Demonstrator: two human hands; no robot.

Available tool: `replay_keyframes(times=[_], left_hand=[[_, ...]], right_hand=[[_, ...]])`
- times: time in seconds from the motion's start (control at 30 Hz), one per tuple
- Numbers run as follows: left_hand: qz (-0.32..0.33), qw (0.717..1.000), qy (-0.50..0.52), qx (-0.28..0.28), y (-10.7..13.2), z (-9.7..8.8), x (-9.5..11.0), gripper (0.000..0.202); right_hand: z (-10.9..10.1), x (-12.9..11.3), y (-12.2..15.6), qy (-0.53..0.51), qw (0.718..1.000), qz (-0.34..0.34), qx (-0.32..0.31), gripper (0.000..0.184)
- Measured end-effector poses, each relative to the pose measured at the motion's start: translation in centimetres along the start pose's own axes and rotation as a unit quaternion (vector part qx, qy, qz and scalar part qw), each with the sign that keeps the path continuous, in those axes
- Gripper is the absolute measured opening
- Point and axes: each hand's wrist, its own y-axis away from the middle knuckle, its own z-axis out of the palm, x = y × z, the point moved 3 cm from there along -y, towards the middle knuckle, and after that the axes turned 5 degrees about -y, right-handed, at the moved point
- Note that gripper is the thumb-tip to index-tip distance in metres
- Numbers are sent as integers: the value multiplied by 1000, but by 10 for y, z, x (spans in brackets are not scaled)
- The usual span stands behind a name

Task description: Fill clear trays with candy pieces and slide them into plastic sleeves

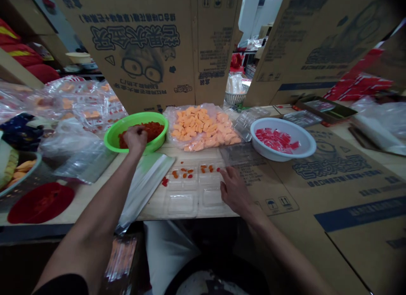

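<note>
My left hand (135, 138) is in the green bowl (109, 138), its curled fingers down among small orange-red candy-like pieces (154, 129). Its fingertips are hidden, so what they grip does not show. At the right edge of the clear plastic trays (181, 203) is my right hand (235, 189), index finger stretched out and thumb apart below it. A small red piece (218, 170) lies at that index fingertip. Several orange and red pieces (182, 173) lie in the upper tray compartments; the lower compartments hold none. Another red piece (165, 181) sits at the trays' left edge.
Behind the trays lies a bag of peach-coloured pieces (203, 126). A white bowl (304, 149) with red packets stands right. Plastic sleeves (146, 189), a red lid-like dish (41, 203) and bagged goods (91, 109) are left. Cardboard boxes (139, 45) wall the back.
</note>
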Motion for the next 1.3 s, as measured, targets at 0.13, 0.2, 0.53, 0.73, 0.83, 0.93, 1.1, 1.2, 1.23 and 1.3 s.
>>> replay_keyframes(times=[0.13, 0.2, 0.53, 0.73, 0.83, 0.93, 1.1, 1.2, 1.23, 1.3], left_hand=[[70, 986, 115, -98, 62, 46, 71, 25], [138, 953, 187, -193, 103, 74, 115, 18], [231, 945, 87, -214, 154, 106, 160, 26], [359, 908, -4, -216, 187, 71, 142, 28], [368, 898, -33, -238, 206, 72, 142, 32], [352, 904, -17, -243, 215, 77, 143, 33], [324, 917, 12, -234, 220, 65, 135, 37], [281, 932, -4, -228, 229, 43, 118, 39], [270, 936, -16, -226, 233, 34, 110, 39], [269, 934, -41, -232, 246, 19, 94, 44]], right_hand=[[0, -1, 26, -3, 1000, 6, -7, 47], [3, -5, 33, 3, 1000, 9, -19, 49], [8, -5, 36, -17, 1000, 10, -10, 54], [9, 13, 11, -24, 1000, 2, -3, 60], [14, 21, -7, -6, 1000, 0, -20, 60], [23, 26, -15, 12, 999, 3, -37, 58], [24, 28, -11, -2, 1000, -11, -18, 58], [14, 30, -1, -31, 999, -29, 9, 58], [11, 31, 2, -42, 998, -33, 14, 58], [7, 34, 8, -60, 997, -35, 17, 57]])
